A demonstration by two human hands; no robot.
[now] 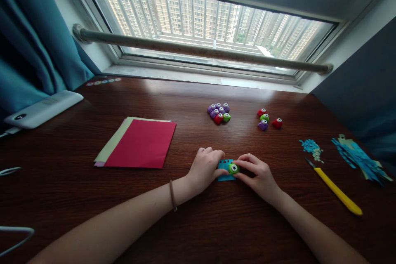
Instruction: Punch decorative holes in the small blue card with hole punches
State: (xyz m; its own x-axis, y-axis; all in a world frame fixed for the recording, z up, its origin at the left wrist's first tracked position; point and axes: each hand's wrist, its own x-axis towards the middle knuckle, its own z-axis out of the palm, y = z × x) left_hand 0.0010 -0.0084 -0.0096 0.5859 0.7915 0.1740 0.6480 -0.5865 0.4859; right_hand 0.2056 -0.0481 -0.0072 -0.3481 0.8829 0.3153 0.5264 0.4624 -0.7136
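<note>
A small blue piece of paper [223,176] lies on the table in front of me, with a row of small dark cut-out shapes along its upper edge. My left hand [202,170] pinches it from the left between thumb and bent fingers. Over the paper's right part sits a green craft punch [234,168] with a white round top bearing a dark star-like mark. The fingers and thumb of my right hand [260,176] close around this punch from the right. My left thumb tip reaches close to the punch; whether it touches, I cannot tell.
Further back stand clustered purple, red and green punches [216,111] and a smaller group [264,119]. Rightward lie paper bits [310,146], paper strips [360,159] and a yellow craft knife [338,192]. Coloured sheets [140,144] and a white device [46,109] are leftward.
</note>
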